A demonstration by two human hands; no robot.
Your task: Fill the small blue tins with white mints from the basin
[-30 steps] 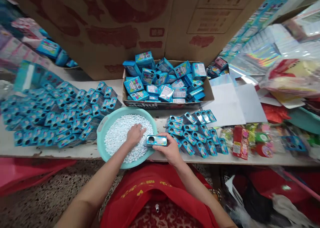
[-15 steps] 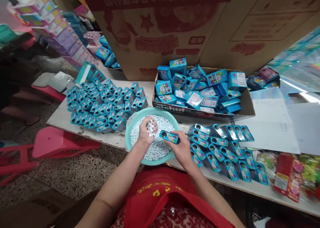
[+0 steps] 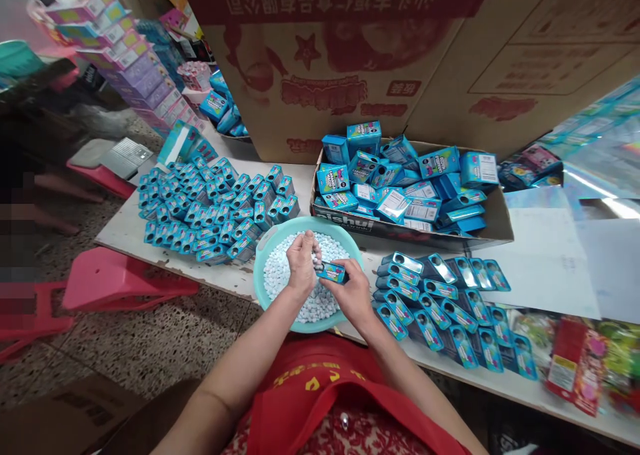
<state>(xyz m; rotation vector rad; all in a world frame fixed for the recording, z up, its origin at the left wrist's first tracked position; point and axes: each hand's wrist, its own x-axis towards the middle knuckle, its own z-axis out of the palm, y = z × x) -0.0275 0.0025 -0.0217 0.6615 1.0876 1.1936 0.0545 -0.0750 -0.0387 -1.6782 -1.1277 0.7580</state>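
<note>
My left hand (image 3: 303,263) is closed around some small white candies, tipped over the end of a small blue box. That blue candy box (image 3: 332,272) is gripped by my right hand (image 3: 354,288), its narrow face with a round hole turned up. Both hands are above a turquoise basin (image 3: 259,278), which holds a heap of white candies (image 3: 280,275). A few candies show between the left fingers and the box's hole; whether any have dropped inside cannot be seen.
Many blue boxes with holes stand left (image 3: 215,208) and right (image 3: 450,302) of the basin. Behind it, a low carton (image 3: 350,219) holds jumbled blue boxes, backed by a large cardboard box (image 3: 360,62). A pink stool (image 3: 110,278) stands left; colourful packets (image 3: 575,362) lie right.
My left hand has turned over and moved right, bringing its candies to the box's hole. The box in my right hand has shifted slightly left, and the whole view has moved a little.
</note>
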